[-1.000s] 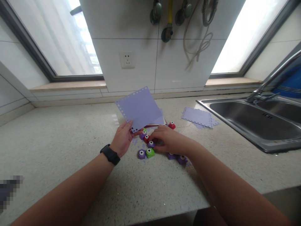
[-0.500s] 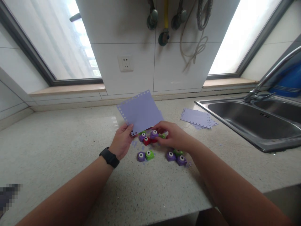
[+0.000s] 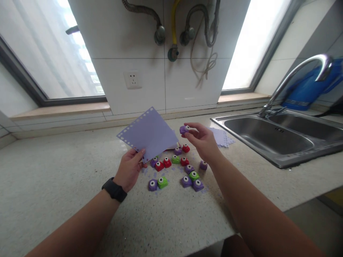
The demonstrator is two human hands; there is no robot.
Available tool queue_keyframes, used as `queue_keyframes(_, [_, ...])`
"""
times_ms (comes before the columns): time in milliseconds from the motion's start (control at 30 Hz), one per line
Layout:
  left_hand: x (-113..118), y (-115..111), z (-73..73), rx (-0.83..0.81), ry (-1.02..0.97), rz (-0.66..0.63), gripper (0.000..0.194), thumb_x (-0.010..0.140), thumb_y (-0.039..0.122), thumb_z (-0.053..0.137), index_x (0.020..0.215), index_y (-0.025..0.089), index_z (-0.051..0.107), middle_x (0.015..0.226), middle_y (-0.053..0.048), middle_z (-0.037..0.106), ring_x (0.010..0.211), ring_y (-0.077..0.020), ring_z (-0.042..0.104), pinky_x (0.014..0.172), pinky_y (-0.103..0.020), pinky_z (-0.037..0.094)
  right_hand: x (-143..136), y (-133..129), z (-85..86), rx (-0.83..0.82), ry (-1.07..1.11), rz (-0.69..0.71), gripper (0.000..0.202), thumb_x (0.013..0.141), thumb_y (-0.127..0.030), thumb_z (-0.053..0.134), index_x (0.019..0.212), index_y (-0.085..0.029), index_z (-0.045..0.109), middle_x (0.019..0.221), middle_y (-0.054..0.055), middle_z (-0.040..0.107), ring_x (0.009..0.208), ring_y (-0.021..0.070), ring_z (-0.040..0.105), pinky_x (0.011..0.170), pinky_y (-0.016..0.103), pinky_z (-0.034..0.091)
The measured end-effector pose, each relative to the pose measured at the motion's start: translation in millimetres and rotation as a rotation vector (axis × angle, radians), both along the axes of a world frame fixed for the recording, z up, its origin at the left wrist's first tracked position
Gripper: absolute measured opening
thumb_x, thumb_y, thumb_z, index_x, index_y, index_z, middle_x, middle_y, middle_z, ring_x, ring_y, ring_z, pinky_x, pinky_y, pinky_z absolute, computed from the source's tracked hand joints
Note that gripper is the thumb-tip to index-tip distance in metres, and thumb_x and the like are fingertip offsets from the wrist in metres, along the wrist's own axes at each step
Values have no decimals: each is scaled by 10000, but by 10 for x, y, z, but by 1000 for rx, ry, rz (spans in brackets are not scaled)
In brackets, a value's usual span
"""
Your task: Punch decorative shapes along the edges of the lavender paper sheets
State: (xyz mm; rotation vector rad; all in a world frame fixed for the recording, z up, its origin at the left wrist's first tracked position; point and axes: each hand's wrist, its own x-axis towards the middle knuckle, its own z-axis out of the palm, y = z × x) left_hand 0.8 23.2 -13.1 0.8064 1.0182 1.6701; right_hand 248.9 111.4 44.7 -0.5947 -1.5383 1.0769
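The left hand point(image 3: 130, 170) clasps a punched-edge lilac paper sheet point(image 3: 150, 134) between thumb and fingers as the right hand point(image 3: 204, 140) pinches a purple craft punch point(image 3: 183, 129) above the countertop point(image 3: 72, 171).

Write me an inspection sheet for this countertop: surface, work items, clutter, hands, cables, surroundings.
Surface: pale, speckled countertop.
Work items: purple sheet, holes along two edges; red, green and purple punches; more sheets beside the sink.
Clutter: purple scraps around the punches.
Hands: left hand holds the purple sheet; right hand holds a tilted purple punch.
Cables: pale cord looped against the tiled wall; nothing plugged into the socket.
Surroundings: sink at right; metal hoses and yellow pipe on the wall.
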Motion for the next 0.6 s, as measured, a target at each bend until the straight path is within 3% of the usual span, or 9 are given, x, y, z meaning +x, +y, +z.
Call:
queue_keyframes(267, [27,18,-8,12,12,65,272,675,296,910,835,160,737,782,18,662,607,-107,578,414,-211,537,-31,-91,12,342,64,13,270,833,-147,741,1071,-274,723,1205,46,634,1109,202,674,1024,423,579])
queue_keyframes(500, [-12,54,-59,10,-146,134,257,583,219,947,723,187,734,770,25,703,630,-127,620,439,-237,549,-15,-236,89,458,54,12,347,831,-92,745,1090,-322,732,1192,38,630,1075,206,661,833,370,641])
queue_keyframes(600, [-33,59,-48,21,-183,131,248,622,220,936,763,199,732,762,49,702,603,-103,612,465,-232,566,-36,-253,80,433,45,17,339,828,-104,756,1094,-310,723,1219,45,628,1089,210,653,856,379,631])
